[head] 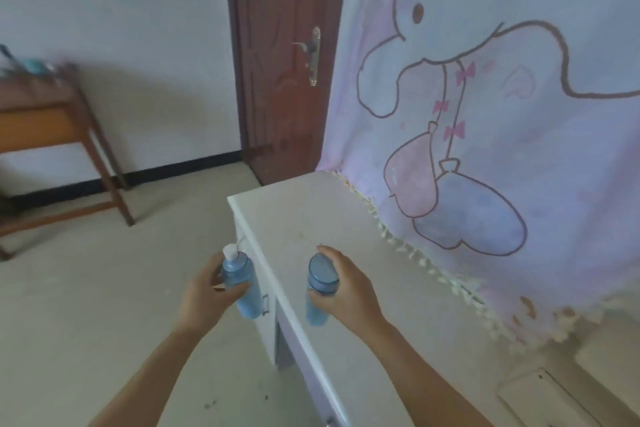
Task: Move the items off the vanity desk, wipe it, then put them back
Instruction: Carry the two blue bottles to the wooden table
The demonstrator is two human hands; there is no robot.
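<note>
Blue plastic is in both hands. The left hand (204,291) grasps a pump bottle (242,284) with a white head, its fingers wrapped around the body. It holds the bottle outside the left edge of the white worktop (311,218), above the floor (104,305). The right hand (346,284) grasps a capped bottle (322,282) just below its blue cap, fingers closed around it, above the worktop and near that same left edge. Neither bottle touches the surface. The part of the worktop that I can see carries nothing, only some pale stains near the middle.

I think the risks are these. The pump bottle hangs over bare floor, so if the grip gets loose it falls far, and the pump head may break or leak. The fingers sit not far under that head, and a press on it by mistake would put liquid on the surface. The capped bottle is tall and narrow. Set down too close to the left edge, or on a wet place, it can tip and roll off. Along the back edge lies the fringe (408,253) of a printed cloth (485,114), and a bottle placed there may catch the threads and stand crooked. Whether the bottles are meant for the wooden stand (45,114) by the far wall or for the worktop, I cannot tell.
</note>
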